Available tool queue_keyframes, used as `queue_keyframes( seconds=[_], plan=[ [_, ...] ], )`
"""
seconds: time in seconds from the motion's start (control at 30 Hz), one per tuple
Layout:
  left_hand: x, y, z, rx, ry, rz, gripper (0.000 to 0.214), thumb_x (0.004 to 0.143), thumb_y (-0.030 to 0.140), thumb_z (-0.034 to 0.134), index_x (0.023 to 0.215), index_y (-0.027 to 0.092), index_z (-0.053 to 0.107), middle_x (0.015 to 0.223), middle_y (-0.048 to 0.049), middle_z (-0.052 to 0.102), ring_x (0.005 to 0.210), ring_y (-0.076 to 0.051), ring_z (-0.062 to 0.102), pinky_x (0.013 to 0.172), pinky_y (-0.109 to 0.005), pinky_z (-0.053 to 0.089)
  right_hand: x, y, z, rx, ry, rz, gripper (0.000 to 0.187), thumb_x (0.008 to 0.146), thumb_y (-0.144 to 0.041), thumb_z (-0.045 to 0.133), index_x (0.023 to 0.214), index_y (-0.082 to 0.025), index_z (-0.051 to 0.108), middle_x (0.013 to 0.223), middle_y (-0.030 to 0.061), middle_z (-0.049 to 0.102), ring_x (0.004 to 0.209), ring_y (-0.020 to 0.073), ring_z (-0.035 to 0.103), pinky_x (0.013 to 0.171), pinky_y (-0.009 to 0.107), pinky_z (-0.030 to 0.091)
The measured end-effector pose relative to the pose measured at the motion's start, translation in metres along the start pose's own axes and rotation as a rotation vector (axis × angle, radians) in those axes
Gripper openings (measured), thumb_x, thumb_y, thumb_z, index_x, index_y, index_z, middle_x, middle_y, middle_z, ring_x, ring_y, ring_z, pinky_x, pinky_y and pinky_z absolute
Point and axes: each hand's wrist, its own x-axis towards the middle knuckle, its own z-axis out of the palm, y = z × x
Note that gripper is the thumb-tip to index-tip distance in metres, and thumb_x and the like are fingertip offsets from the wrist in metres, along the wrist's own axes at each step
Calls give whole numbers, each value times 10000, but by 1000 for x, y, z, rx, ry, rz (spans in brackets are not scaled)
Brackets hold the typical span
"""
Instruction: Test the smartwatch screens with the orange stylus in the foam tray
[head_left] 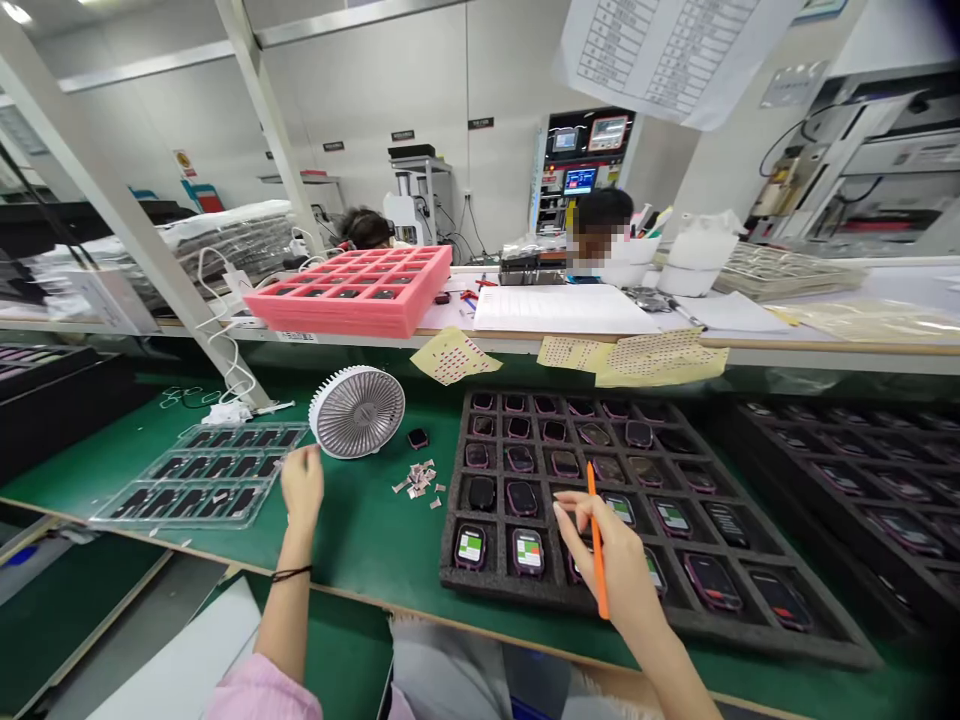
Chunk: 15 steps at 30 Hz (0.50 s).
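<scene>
A worker seated at a green counter [375, 540] holds an orange pen [597, 545] in the right hand [611, 560], fingers closed around its shaft. The pen stands nearly upright over the front rows of a black foam tray [450, 575] at lower centre of the frame. The tray's square pockets hold smartwatches [528, 552], and several in the nearest row show lit green-and-white screens. The left hand [301, 485], at lower left with a thin dark band [291, 574] on its wrist, rests with fingers loosely bent at the right corner of a clear plastic tray [202, 485] of dark parts. Its back faces the camera, so whether it pinches anything cannot be told. Just above that hand stands a small white fan [357, 411], tilted back. Beside the fan a single watch body [418, 438] lies on the counter, with a scatter of small paper scraps [418, 480] between fan and foam tray. A second black tray [862, 470] of watches fills the right edge. On the raised shelf behind sit a pink tray [352, 290] and yellow dotted sheets [454, 357] hanging over its lip. Beyond them, at upper centre, two co-workers [365, 228] sit on the far side.
</scene>
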Motion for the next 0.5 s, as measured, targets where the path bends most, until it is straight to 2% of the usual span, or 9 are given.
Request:
queue_keyframes(
  seconds=[0.03, 0.1, 0.17, 0.23, 0.37, 0.5],
  plan=[
    [3, -5, 5, 33, -68, 18, 216, 816, 280, 437, 801, 132, 594, 901, -135, 634, 922, -269, 583, 796, -405, 489, -2, -3, -1, 12, 0, -19, 262, 885, -286, 483, 692, -234, 315, 859, 80, 657, 767, 185, 684, 697, 284, 523],
    [3, -9, 15, 84, -152, 51, 185, 787, 277, 490, 828, 141, 609, 1017, -158, 632, 1065, -313, 534, 824, -428, 487, -7, -8, -1, 37, 10, -56, 251, 885, -253, 485, 698, -232, 318, 861, 79, 662, 768, 176, 687, 698, 269, 528],
    [-1, -11, 23, 260, -254, 122, 237, 829, 244, 429, 938, 127, 605, 1158, -188, 582, 1216, -334, 426, 839, -437, 487, -13, -12, 1, 60, 18, -102, 236, 882, -218, 486, 703, -229, 333, 861, 78, 664, 758, 167, 686, 692, 257, 530],
    [-6, -12, 26, 456, -317, 210, 294, 870, 249, 375, 1025, 116, 587, 1186, -199, 565, 1243, -333, 397, 820, -427, 500, -20, -14, 4, 89, 5, -140, 215, 873, -191, 495, 714, -225, 355, 880, 86, 662, 772, 167, 685, 680, 247, 532],
    [-15, -12, 27, 608, -273, 310, 374, 907, 309, 334, 1105, 75, 549, 1158, -220, 563, 1188, -331, 448, 764, -404, 514, -33, -14, 14, 158, 3, -217, 224, 855, -123, 497, 702, -219, 365, 842, 68, 660, 747, 151, 680, 660, 222, 530],
    [-20, -5, 27, 693, -262, 315, 409, 919, 327, 305, 1102, 47, 541, 1112, -226, 568, 1110, -326, 498, 705, -392, 510, -46, -16, 24, 203, 23, -224, 225, 833, -96, 520, 693, -212, 388, 823, 73, 656, 741, 151, 673, 674, 230, 534]
  ],
)
